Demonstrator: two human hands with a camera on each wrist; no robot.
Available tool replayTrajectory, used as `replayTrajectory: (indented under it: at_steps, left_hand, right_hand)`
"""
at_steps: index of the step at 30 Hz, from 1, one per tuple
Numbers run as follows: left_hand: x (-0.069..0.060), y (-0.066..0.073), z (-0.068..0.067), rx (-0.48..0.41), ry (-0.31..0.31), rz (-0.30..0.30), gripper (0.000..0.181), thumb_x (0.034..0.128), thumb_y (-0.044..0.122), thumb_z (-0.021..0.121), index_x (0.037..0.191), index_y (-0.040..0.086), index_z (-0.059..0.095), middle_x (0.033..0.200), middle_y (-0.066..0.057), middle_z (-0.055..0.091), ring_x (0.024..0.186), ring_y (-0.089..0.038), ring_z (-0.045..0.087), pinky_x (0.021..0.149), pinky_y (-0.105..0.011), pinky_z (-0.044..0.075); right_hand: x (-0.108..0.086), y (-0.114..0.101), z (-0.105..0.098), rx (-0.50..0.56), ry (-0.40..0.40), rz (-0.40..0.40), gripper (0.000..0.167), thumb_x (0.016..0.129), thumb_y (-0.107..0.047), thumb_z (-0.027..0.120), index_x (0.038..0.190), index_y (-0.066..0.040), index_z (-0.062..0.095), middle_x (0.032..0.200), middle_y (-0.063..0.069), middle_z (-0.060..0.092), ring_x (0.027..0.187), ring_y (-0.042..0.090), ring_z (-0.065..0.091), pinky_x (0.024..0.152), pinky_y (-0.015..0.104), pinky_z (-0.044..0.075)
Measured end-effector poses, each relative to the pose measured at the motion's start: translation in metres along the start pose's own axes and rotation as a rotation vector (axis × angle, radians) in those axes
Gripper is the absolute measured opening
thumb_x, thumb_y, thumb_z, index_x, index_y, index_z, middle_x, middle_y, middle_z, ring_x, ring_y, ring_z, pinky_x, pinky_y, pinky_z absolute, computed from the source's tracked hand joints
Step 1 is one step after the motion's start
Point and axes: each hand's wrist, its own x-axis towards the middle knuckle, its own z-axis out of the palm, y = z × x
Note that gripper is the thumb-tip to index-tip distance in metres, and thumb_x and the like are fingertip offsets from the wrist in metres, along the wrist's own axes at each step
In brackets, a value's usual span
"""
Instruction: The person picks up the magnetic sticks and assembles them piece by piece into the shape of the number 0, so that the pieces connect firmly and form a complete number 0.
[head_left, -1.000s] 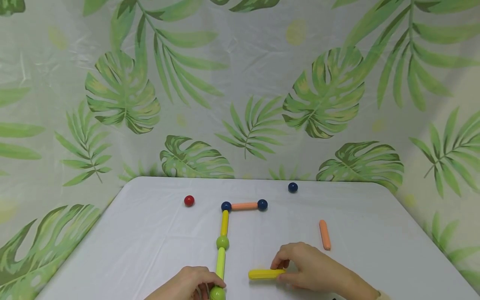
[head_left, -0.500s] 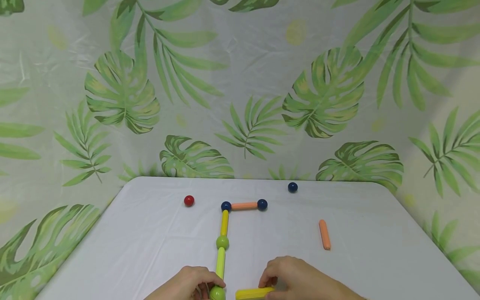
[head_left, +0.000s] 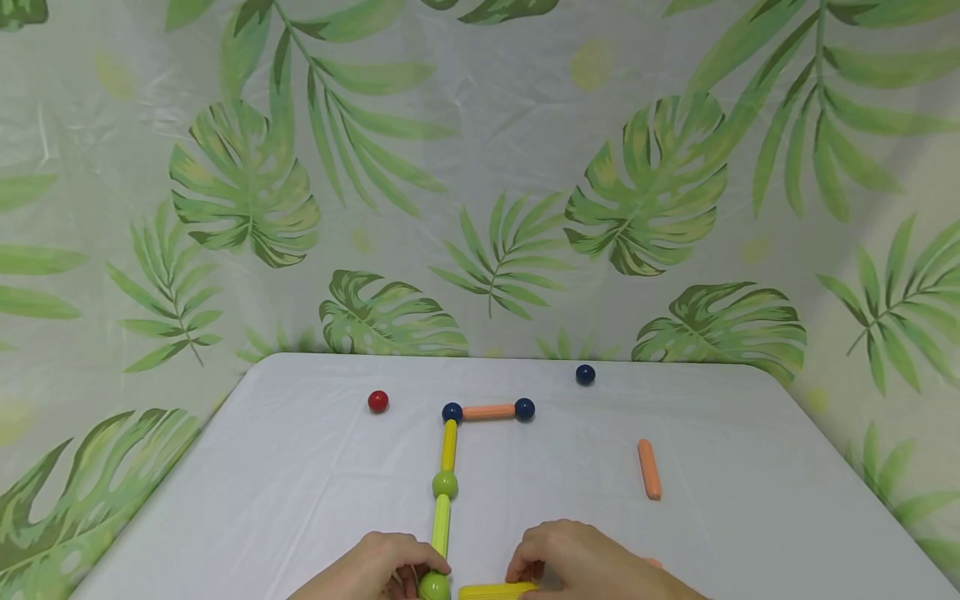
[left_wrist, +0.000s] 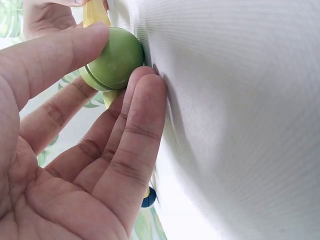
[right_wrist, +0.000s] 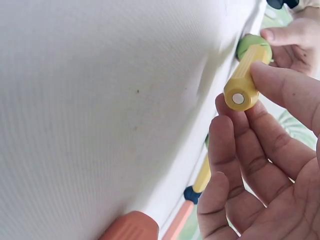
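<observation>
My left hand [head_left: 382, 567] holds a green ball [head_left: 435, 587] at the near end of a chain, its thumb and fingers around it in the left wrist view. From that ball a light green magnetic stick [head_left: 441, 527] runs to another green ball [head_left: 445, 484], then a yellow stick [head_left: 448, 446] to a navy ball [head_left: 452, 413]. My right hand [head_left: 577, 558] pinches a second yellow magnetic stick [right_wrist: 242, 90] between thumb and fingers. Its far end is right beside the held green ball; whether they touch I cannot tell.
A coral stick [head_left: 489, 412] joins the corner navy ball to another navy ball [head_left: 525, 409]. Loose on the white table [head_left: 300, 475] are a red ball [head_left: 378, 402], a navy ball [head_left: 586, 374] and a coral stick [head_left: 649, 469]. Another coral stick [right_wrist: 132, 227] lies near my right forearm.
My right hand has carried the yellow stick left and nearer to me, up to the held green ball. The left hand has stayed in place. A coral stick edge now shows beside the right forearm.
</observation>
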Motion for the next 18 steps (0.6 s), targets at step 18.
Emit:
replayTrajectory:
  at_steps: [18]
  left_hand:
    - [-0.006, 0.041, -0.002, -0.012, 0.069, 0.067, 0.035, 0.0880, 0.018, 0.089, 0.121, 0.012, 0.079, 0.093, 0.019, 0.069, 0.076, 0.009, 0.063, 0.063, -0.016, 0.058]
  right_hand:
    - [0.004, -0.002, 0.003, -0.033, 0.008, -0.028, 0.016, 0.093, -0.033, 0.085, 0.105, -0.024, 0.082, 0.094, -0.025, 0.069, 0.083, -0.008, 0.057, 0.081, 0.019, 0.053]
